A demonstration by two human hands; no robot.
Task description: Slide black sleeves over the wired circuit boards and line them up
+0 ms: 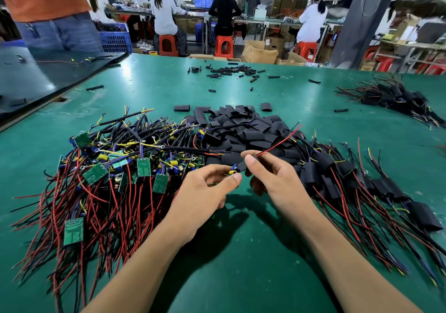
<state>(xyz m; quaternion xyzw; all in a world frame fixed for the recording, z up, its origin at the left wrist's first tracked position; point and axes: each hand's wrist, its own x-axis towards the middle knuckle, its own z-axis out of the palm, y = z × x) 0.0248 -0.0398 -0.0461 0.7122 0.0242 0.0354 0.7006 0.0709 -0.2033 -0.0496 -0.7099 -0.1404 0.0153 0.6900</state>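
Two bare hands meet just in front of a heap of loose flat black tube sleeves (241, 129) on a green table mat (241, 269). The left hand (207, 192) pinches a small wired circuit board with blue and yellow parts (232, 170). The right hand (272, 180) pinches one black sleeve (241, 165) at the board's end, with thin red and black wires (280, 142) running out past its fingers. Left of the heap lies a tangle of bare green boards with red and black leads (108, 175). Right of the heap, sleeved boards (350, 180) lie side by side.

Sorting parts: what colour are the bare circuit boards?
The circuit boards are green; head view.
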